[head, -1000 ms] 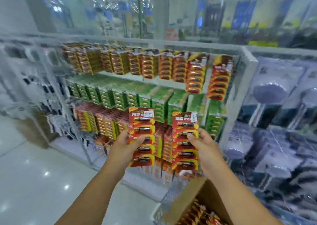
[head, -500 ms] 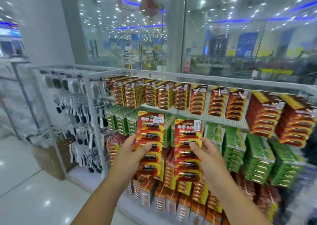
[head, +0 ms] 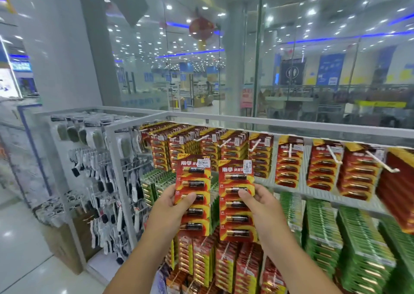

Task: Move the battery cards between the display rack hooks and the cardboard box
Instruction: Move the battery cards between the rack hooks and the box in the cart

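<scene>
Before the rack (head: 291, 123), 1 battery card (head: 193, 195) per hand (head: 170, 206).

Both hands (head: 170, 206) have lifted their battery cards (head: 193, 195) from box level toward the top hooks (head: 291, 152).

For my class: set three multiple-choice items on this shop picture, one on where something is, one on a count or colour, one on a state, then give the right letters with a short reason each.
1. Where do the green battery packs hang?
A. below the top row of red packs
B. above it
C. on the floor

2. How many batteries show on the card in the right hand?
A. two
B. five
C. nine

3. What is the left hand doing?
A. hanging idle
B. gripping a red battery card
C. pressing the glass

Key: 1 A, green rows sit under the red row. 2 B, the right-hand card shows five cells stacked. 3 B, its thumb lies across the card's front.
</scene>
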Demonstrator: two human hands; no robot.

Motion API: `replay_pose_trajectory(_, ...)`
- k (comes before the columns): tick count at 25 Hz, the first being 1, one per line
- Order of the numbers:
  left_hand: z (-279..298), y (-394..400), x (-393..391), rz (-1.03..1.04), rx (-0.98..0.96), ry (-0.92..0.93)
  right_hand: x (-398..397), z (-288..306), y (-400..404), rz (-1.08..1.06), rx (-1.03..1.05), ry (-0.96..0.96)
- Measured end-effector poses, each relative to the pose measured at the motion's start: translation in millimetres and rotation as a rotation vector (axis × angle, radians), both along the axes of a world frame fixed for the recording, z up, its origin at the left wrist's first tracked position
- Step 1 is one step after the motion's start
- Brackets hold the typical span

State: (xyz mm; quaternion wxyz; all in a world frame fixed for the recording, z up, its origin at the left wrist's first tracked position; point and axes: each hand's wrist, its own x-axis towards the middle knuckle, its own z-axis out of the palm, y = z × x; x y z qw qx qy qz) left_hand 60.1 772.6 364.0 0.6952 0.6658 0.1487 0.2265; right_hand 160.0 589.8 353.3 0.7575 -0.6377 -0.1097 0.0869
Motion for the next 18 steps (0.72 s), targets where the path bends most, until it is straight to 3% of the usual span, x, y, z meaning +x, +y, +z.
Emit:
replay_pose_trajectory(13, 4.4, 119.3, 125.4, -0.248, -0.038, -0.009, 102.3, -8.0, 124.3, -0.195, 0.003, 0.026)
replay_pose_trajectory(18, -23.8, 160.2, 177.7, -0.283, -0.016, -0.051, 114.4, -22.0, 146.6, -0.326, -0.014, -0.022)
